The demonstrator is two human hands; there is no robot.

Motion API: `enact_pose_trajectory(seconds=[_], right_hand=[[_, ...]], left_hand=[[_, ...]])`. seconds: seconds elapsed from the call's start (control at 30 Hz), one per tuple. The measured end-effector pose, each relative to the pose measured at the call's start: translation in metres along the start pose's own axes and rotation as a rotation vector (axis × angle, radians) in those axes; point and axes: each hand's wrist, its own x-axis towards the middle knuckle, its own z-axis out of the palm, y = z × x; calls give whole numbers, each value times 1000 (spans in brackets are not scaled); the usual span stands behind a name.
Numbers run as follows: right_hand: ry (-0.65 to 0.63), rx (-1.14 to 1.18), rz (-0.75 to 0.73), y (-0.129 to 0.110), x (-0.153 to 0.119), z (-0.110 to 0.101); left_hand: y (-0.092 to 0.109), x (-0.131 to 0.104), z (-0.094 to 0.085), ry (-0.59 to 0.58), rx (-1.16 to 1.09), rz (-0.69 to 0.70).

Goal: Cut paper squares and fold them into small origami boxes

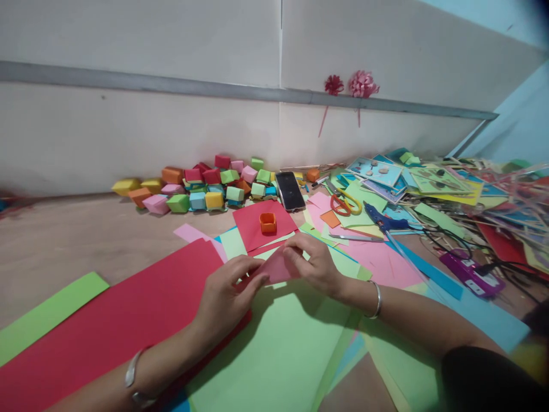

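Observation:
A small piece of pink paper is held between my two hands over the light green sheets. My left hand pinches its left end between thumb and fingers. At its right end, the fingers of my right hand are closed on the paper. The paper looks folded, with its upper edge slanting. Just beyond my hands, an orange paper ring sits on a red square sheet. A large red sheet lies under and left of my left hand.
Colourful paper boxes are piled along the wall beside a phone. On the right are scissors, a blue glue gun, a purple power strip, cables and stacked cards. A green strip lies far left.

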Motion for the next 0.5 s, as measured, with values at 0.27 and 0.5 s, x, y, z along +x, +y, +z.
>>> enact_pose_trajectory(seconds=[0.27, 0.5], right_hand=[[108, 185, 176, 20, 6, -2], [132, 188, -80, 14, 9, -14]], left_hand=[[-2, 6, 0, -51, -124, -284], [-6, 6, 1, 60, -242, -412]])
